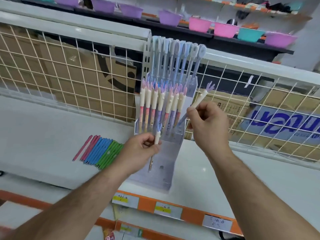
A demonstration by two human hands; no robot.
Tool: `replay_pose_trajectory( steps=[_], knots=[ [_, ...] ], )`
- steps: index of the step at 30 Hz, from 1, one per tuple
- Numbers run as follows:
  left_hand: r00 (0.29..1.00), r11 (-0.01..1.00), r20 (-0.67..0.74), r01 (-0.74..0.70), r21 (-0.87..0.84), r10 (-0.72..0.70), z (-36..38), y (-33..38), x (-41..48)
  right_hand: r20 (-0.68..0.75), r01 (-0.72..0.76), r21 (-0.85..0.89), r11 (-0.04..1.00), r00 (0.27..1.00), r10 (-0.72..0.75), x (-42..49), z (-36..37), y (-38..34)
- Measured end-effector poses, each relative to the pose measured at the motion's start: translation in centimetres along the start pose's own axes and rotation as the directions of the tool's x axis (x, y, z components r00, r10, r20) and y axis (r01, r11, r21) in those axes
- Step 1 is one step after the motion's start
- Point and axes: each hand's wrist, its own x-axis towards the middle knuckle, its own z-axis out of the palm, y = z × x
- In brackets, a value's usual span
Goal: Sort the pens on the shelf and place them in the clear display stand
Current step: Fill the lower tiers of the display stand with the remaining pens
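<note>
White shelf (43,135) underfoot of the whole scene, and nearest us its orange front strip carries three price labels (168,209). Two hands are up, one pen each! The left hand (138,149) pinches a cream-capped pen (157,137) in curled fingers, long axis near upright, purple antler top at 12 o'clock, in front of the clear display stand (166,161). The right hand (207,123) pinches a second antler pen (200,97), tilted, top aimed at 1 o'clock, just right of the stand. At 9 o'clock from the stand's base lie loose pens (100,151): three pink, then blue and green packed too tightly to count, tips toward 7 o'clock. Seven cream-capped pens (161,103) stand upright in the middle tier. Behind, round-headed pens (174,54), too blurred to count. Beyond: wire grid (69,75), cardboard boxes (112,70), coloured bowls (200,24).
</note>
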Motion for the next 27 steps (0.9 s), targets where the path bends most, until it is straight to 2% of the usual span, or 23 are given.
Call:
replay_pose_trajectory(
  steps=[12, 18, 22, 27],
  knots=[
    [1.0, 0.999, 0.016, -0.025, 0.048, 0.024, -0.7, -0.5, 0.4, -0.012, 0.039, -0.09, 0.995, 0.999, -0.04, 1.1, 2.2, 0.6],
    [0.991, 0.994, 0.124, -0.052, 0.1, 0.039, -1.2, -1.0, 0.9, 0.178, 0.113, -0.387, 0.915, 0.983, -0.046, 0.6, 3.9, 1.1],
    [0.985, 0.987, 0.152, -0.098, 0.126, 0.078, -1.3, -1.2, 0.9, 0.12, 0.126, -0.433, 0.893, 0.989, -0.082, 0.2, 4.5, 1.2],
    [0.979, 0.99, 0.178, -0.118, 0.074, 0.103, -1.7, -1.1, 1.2, 0.056, 0.062, -0.441, 0.896, 0.998, -0.041, -1.4, 4.4, 1.9]
  ],
)
